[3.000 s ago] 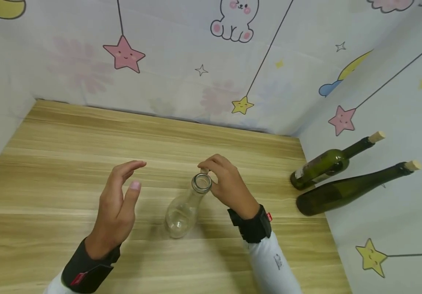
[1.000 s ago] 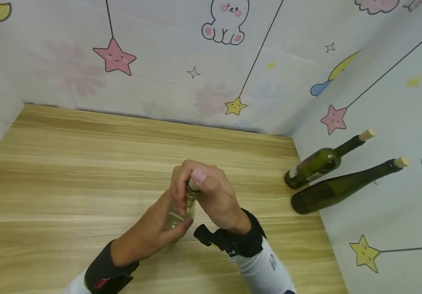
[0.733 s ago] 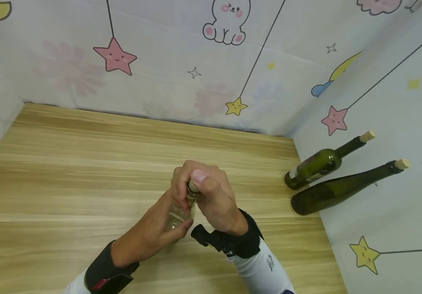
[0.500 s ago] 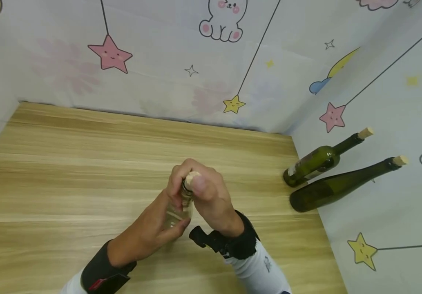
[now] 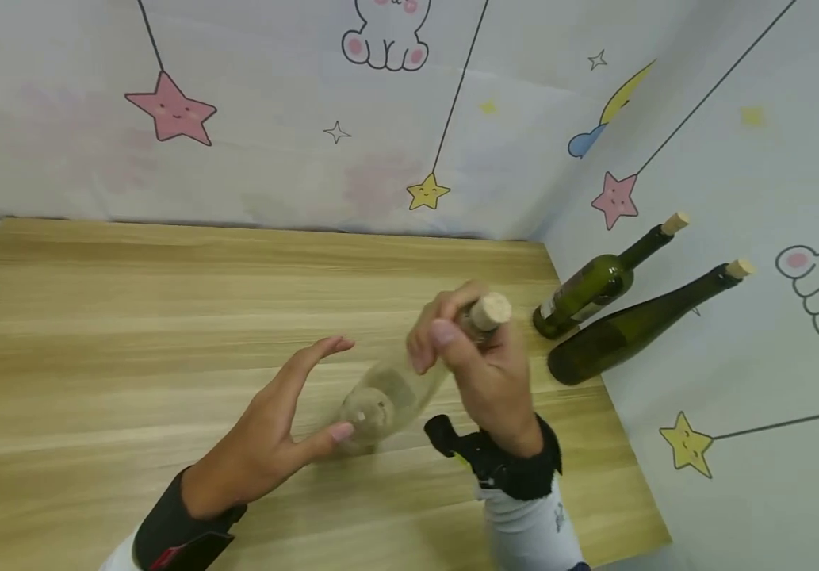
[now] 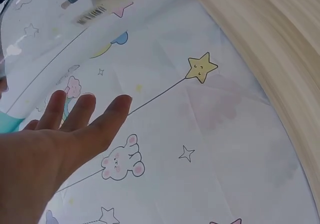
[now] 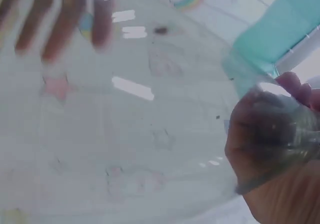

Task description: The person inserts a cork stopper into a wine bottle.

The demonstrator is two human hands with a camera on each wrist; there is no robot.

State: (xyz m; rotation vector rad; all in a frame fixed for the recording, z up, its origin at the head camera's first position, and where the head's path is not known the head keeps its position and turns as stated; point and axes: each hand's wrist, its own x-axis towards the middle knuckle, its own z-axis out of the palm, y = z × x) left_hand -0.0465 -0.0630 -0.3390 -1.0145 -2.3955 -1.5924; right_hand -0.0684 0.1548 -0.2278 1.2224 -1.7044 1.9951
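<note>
My right hand (image 5: 484, 365) grips a clear glass bottle (image 5: 388, 400) by its neck. A pale cork (image 5: 491, 311) sits in the bottle's mouth, its upper part sticking out. The bottle leans in the head view, neck toward the right; whether its base touches the table I cannot tell. In the right wrist view the bottle (image 7: 130, 134) fills most of the picture, blurred. My left hand (image 5: 266, 436) is spread beside the bottle's base, holding nothing. Its thumb tip is close to the glass; contact is unclear. The left wrist view shows the left hand (image 6: 70, 139) with fingers extended.
Two corked green bottles, one shorter (image 5: 587, 289) and one longer (image 5: 641, 329), stand by the right wall. The wooden tabletop (image 5: 131, 349) meets cloth walls (image 5: 273, 95) with cartoon prints at the back and right.
My right hand has pushed the cork into the bottle's mouth, after holding it beside the open neck. The left hand has let go of the bottle. The right hand has carried it rightward.
</note>
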